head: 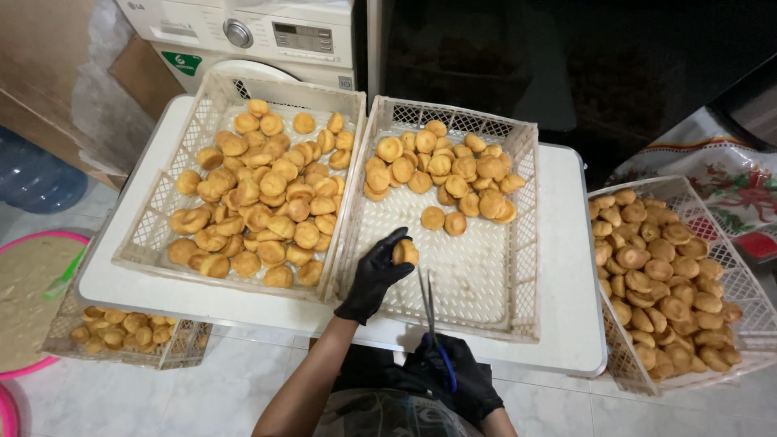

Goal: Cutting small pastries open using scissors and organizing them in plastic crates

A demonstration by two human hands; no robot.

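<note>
Perhaps laundry-room: white table (566, 267), tiled floor (235, 388).

A white plastic crate (154, 235) heaped with golden pastries is seen on the left of the white counter (566, 267). A third full crate (753, 316) is set at the right, and a fourth (186, 340) lower left. A white washing machine (259, 32) is seen behind, a blue water bottle (36, 178) at left, and a pink basin of batter (28, 291) on the tiled floor (218, 388).
</note>
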